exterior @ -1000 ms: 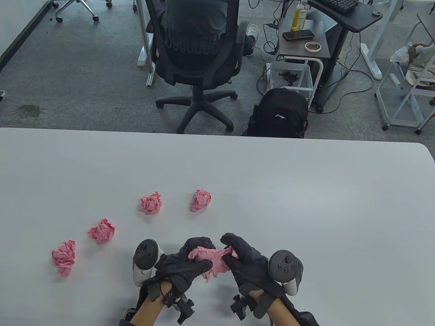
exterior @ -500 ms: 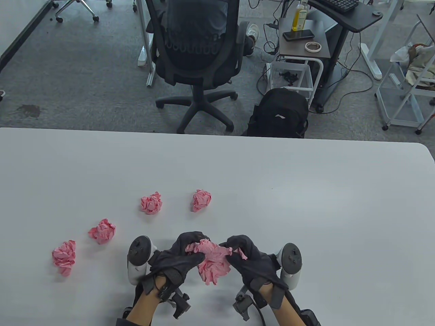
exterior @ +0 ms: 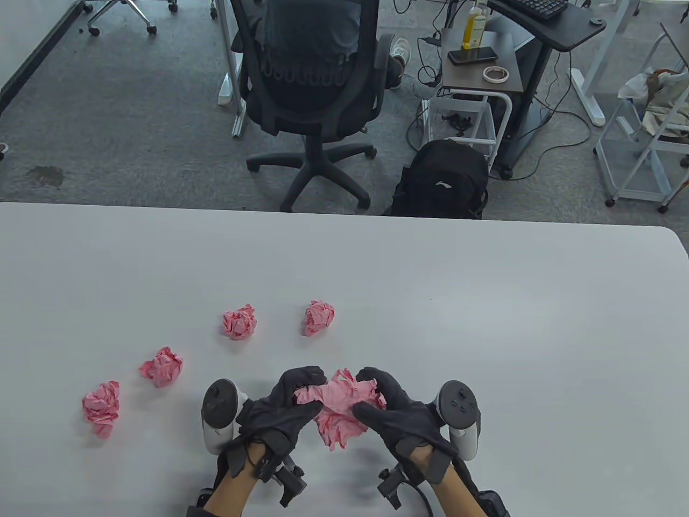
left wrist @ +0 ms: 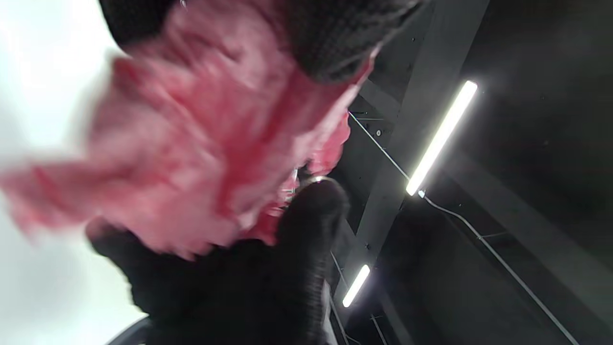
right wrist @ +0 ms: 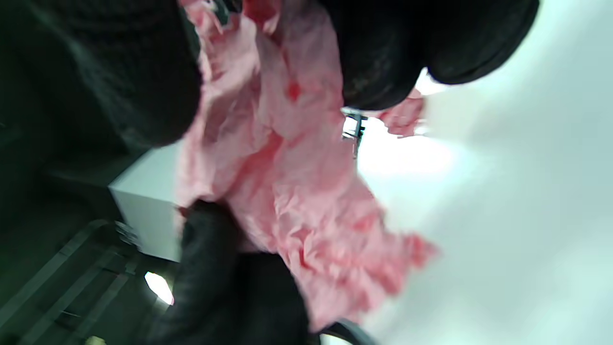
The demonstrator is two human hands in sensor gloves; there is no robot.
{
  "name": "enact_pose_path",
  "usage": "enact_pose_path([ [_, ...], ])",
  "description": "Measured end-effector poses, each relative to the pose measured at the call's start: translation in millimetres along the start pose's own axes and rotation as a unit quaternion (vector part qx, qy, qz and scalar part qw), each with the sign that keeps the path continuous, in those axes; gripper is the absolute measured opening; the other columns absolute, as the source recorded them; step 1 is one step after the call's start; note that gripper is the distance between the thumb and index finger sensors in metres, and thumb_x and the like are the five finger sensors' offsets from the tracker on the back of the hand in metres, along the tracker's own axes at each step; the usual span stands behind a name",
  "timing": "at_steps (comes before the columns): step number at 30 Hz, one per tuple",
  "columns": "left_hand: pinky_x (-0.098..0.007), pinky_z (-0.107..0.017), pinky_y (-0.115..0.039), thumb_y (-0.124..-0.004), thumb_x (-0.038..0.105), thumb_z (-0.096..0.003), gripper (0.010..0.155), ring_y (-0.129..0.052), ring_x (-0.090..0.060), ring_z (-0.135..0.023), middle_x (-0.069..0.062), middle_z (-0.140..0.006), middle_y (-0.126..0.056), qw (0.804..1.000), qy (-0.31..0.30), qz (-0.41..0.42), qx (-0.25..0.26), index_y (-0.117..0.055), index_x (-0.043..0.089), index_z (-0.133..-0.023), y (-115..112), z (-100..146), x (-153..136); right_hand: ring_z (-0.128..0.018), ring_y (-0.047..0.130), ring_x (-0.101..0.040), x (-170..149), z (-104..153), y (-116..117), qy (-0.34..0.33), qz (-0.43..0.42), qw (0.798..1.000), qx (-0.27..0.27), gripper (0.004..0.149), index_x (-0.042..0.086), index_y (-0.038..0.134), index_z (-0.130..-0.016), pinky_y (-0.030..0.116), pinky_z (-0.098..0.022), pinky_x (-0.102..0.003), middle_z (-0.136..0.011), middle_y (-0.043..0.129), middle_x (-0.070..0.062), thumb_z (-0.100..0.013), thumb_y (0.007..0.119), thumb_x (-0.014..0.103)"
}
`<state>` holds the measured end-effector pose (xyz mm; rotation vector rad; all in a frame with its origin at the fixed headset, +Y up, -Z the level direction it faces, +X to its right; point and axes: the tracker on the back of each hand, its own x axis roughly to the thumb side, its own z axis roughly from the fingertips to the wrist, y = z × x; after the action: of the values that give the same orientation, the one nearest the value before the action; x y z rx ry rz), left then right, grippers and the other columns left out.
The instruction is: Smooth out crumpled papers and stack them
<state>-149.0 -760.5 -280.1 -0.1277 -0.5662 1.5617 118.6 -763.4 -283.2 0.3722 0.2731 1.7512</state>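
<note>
A partly opened pink paper (exterior: 340, 410) hangs between both gloved hands above the near edge of the white table (exterior: 484, 323). My left hand (exterior: 301, 396) pinches its left side and my right hand (exterior: 374, 396) pinches its right side. Both wrist views are filled by the crumpled pink paper (left wrist: 201, 158) (right wrist: 292, 182) with black glove fingers (left wrist: 335, 43) (right wrist: 378, 57) clamped on it. Several crumpled pink balls lie on the table: one (exterior: 320, 316) straight ahead, one (exterior: 239, 322) to its left, one (exterior: 161, 367) further left, one (exterior: 101, 407) at the far left.
Beyond the table's far edge stand a black office chair (exterior: 309, 91) with a person seated in it and a black backpack (exterior: 442, 180) on the floor. A side table (exterior: 479, 64) and a wire rack (exterior: 646, 140) stand at the back right.
Both hands have worked the held paper wider open and shifted slightly away from me. The balls on the table have not moved.
</note>
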Motion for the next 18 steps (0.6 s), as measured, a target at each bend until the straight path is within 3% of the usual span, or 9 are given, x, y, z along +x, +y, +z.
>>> enact_pose_path([
  [3, -0.051, -0.072, -0.07, -0.077, 0.027, -0.0542, 0.055, -0.088, -0.024, -0.091, -0.001, -0.103, -0.07, 1.0, -0.003, 0.007, -0.008, -0.056, 0.03, -0.105, -2, -1, 0, -0.079, 0.075, -0.043, -4, 0, 1, 0.021, 0.01, 1.0, -0.002, 0.051, 0.021, 0.076, -0.089, 0.063, -0.056, -0.061, -0.089, 0.073, -0.013, -0.048, 0.087, 0.049],
  [5, -0.051, -0.073, -0.069, -0.077, 0.027, -0.054, 0.057, -0.086, -0.024, -0.092, 0.0, -0.104, -0.068, 1.0, -0.01, 0.025, -0.015, -0.054, 0.031, -0.106, -1, 0, -1, -0.087, 0.072, -0.047, -2, -2, -1, -0.006, -0.042, 0.999, -0.006, 0.044, 0.021, 0.075, -0.085, 0.064, -0.058, -0.06, -0.101, 0.069, -0.018, -0.05, 0.087, 0.044],
  [7, -0.055, -0.073, -0.066, -0.081, 0.035, -0.0544, 0.058, -0.083, -0.027, -0.095, -0.001, -0.106, -0.066, 0.997, -0.009, 0.055, -0.048, -0.054, 0.03, -0.106, -3, -3, -3, -0.081, 0.081, -0.046, -1, -2, -3, -0.03, -0.086, 0.995, -0.033, 0.042, 0.018, 0.074, -0.083, 0.07, -0.055, -0.058, -0.094, 0.081, -0.016, -0.049, 0.089, 0.037],
  [9, -0.059, -0.073, -0.062, -0.084, 0.056, -0.0523, 0.073, -0.076, -0.034, -0.1, -0.007, -0.11, -0.059, 0.994, -0.004, 0.072, -0.087, -0.049, 0.024, -0.108, -7, -4, -5, -0.073, 0.091, -0.04, 0, -1, -5, -0.054, -0.099, 0.992, -0.064, 0.04, 0.018, 0.074, -0.081, 0.076, -0.051, -0.054, -0.085, 0.089, -0.011, -0.048, 0.09, 0.032],
  [11, -0.06, -0.072, -0.063, -0.08, 0.064, -0.0521, 0.071, -0.079, -0.036, -0.098, -0.006, -0.108, -0.066, 0.991, -0.01, 0.094, -0.09, -0.058, 0.024, -0.106, -10, -3, -5, -0.07, 0.092, -0.037, 2, 0, -8, -0.074, -0.087, 0.991, -0.074, 0.04, 0.02, 0.072, -0.083, 0.076, -0.05, -0.053, -0.081, 0.09, -0.008, -0.047, 0.09, 0.029],
  [12, -0.059, -0.07, -0.065, -0.08, 0.062, -0.0528, 0.065, -0.083, -0.036, -0.095, -0.006, -0.104, -0.072, 0.991, -0.007, 0.103, -0.087, -0.063, 0.024, -0.103, -10, -3, -4, -0.07, 0.091, -0.037, 5, 1, -8, -0.091, -0.077, 0.99, -0.073, 0.042, 0.022, 0.07, -0.085, 0.075, -0.052, -0.053, -0.081, 0.088, -0.007, -0.048, 0.089, 0.027],
  [14, -0.057, -0.069, -0.066, -0.084, 0.049, -0.0533, 0.062, -0.088, -0.032, -0.084, -0.006, -0.096, -0.076, 0.996, 0.007, 0.057, -0.071, -0.061, 0.022, -0.104, -9, -4, -1, -0.071, 0.09, -0.036, 10, 2, -5, -0.116, -0.062, 0.989, -0.069, 0.047, 0.027, 0.067, -0.091, 0.073, -0.052, -0.054, -0.082, 0.085, -0.007, -0.048, 0.087, 0.024],
  [16, -0.054, -0.066, -0.069, -0.086, 0.05, -0.0502, 0.08, -0.089, -0.027, -0.075, -0.001, -0.091, -0.075, 0.996, 0.004, -0.023, -0.084, -0.046, 0.02, -0.113, -10, -4, 1, -0.07, 0.088, -0.036, 16, 5, -2, -0.139, -0.027, 0.987, -0.077, 0.047, 0.03, 0.067, -0.093, 0.072, -0.053, -0.054, -0.084, 0.081, -0.008, -0.05, 0.085, 0.024],
  [18, -0.056, -0.068, -0.065, -0.086, 0.057, -0.0496, 0.094, -0.082, -0.028, -0.076, -0.003, -0.093, -0.068, 0.987, 0.033, -0.073, -0.136, -0.032, 0.018, -0.116, -15, -3, 3, -0.068, 0.089, -0.035, 19, 7, 1, -0.164, -0.001, 0.983, -0.087, 0.048, 0.031, 0.067, -0.094, 0.073, -0.052, -0.053, -0.083, 0.081, -0.008, -0.05, 0.084, 0.025],
])
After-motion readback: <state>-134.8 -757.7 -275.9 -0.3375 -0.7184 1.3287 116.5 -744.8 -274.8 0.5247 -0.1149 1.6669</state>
